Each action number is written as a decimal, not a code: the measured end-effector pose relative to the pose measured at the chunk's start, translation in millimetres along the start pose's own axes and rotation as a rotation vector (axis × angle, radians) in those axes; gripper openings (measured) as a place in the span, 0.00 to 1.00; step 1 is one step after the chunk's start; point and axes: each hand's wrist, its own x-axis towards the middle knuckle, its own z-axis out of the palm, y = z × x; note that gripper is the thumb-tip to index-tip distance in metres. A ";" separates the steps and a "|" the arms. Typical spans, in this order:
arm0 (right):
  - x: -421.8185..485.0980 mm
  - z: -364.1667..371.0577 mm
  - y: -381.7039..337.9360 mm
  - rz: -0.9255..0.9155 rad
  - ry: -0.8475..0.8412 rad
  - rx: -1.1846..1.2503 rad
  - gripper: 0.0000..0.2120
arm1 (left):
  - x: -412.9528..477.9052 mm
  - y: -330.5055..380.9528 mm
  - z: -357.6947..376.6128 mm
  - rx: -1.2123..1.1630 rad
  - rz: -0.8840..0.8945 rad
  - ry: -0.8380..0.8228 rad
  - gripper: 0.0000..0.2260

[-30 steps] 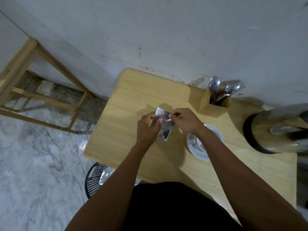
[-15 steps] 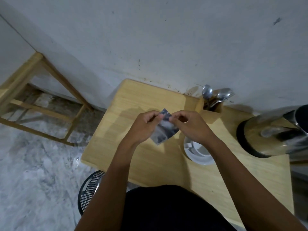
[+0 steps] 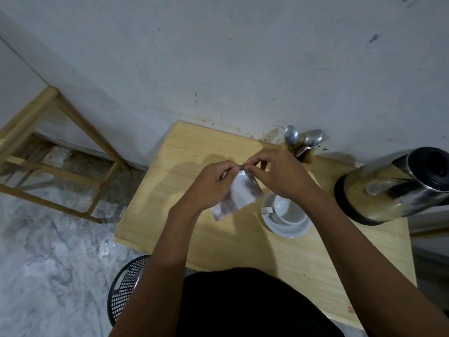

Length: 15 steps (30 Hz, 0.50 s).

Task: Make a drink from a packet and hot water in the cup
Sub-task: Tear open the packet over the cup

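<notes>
A silvery foil packet point(image 3: 239, 194) hangs above the wooden table point(image 3: 194, 152), held by its top edge. My left hand point(image 3: 210, 186) pinches the top corner from the left, and my right hand point(image 3: 279, 176) pinches it from the right, fingertips almost touching. Just right of the packet and partly under my right wrist, a white cup point(image 3: 289, 209) stands on a white saucer point(image 3: 295, 229); the cup looks empty. A steel kettle point(image 3: 393, 188) with a black base and lid sits at the table's right side.
A wooden holder point(image 3: 305, 155) with spoons point(image 3: 291, 135) and a fork stands against the wall behind my right hand. A black mesh basket point(image 3: 126, 283) sits on the marble floor below the table's near edge. A wooden frame point(image 3: 58, 152) stands to the left.
Both hands have lifted the packet higher and nearer the cup, and now grip its top corner closely together. The camera view has tilted, showing the cup and kettle more fully.
</notes>
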 end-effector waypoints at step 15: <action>-7.1 -16.0 -11.8 -0.081 0.022 -0.201 0.06 | -1.8 7.7 8.2 0.156 0.118 0.128 0.10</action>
